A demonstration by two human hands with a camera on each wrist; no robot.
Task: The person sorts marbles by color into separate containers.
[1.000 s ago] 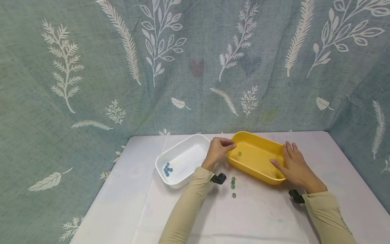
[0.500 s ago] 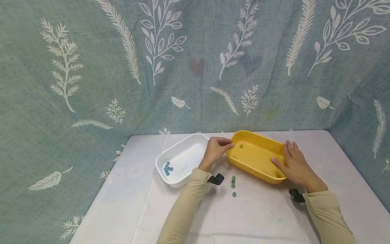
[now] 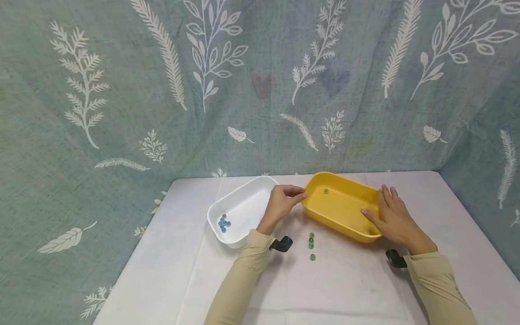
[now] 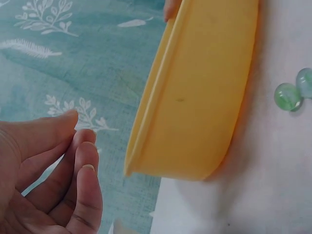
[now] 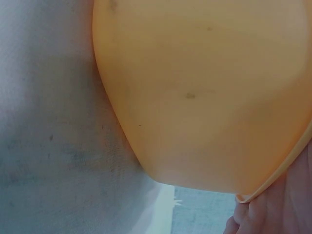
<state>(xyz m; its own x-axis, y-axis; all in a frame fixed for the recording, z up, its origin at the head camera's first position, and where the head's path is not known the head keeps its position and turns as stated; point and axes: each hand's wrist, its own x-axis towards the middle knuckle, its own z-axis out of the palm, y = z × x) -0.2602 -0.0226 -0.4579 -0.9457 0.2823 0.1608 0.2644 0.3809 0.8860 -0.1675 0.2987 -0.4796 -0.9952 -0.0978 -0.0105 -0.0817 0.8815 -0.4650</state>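
In the head view my left hand (image 3: 280, 201) is just left of the yellow tray (image 3: 345, 212), between it and the white tray (image 3: 227, 194). Its thumb and fingertips are close together, with nothing between them in the left wrist view, and a gap separates them from the tray's rim. My right hand (image 3: 394, 221) rests over the yellow tray's right end, fingers straight along the rim and thumb over the inside. One green marble (image 3: 326, 191) lies in the yellow tray near its far left corner. The right wrist view shows mostly the tray's outer wall (image 5: 195, 97).
Several green marbles (image 3: 311, 246) lie in a short row on the white-covered table (image 3: 345, 289), in front of the yellow tray. A cluster of blue marbles (image 3: 223, 223) sits in the white tray's left end. A leaf-patterned cloth (image 3: 260, 135) hangs behind.
The green marble in the yellow tray has rolled toward the far wall and slightly right. My left hand has drawn back to the left from the tray's rim; the right hand stays put.
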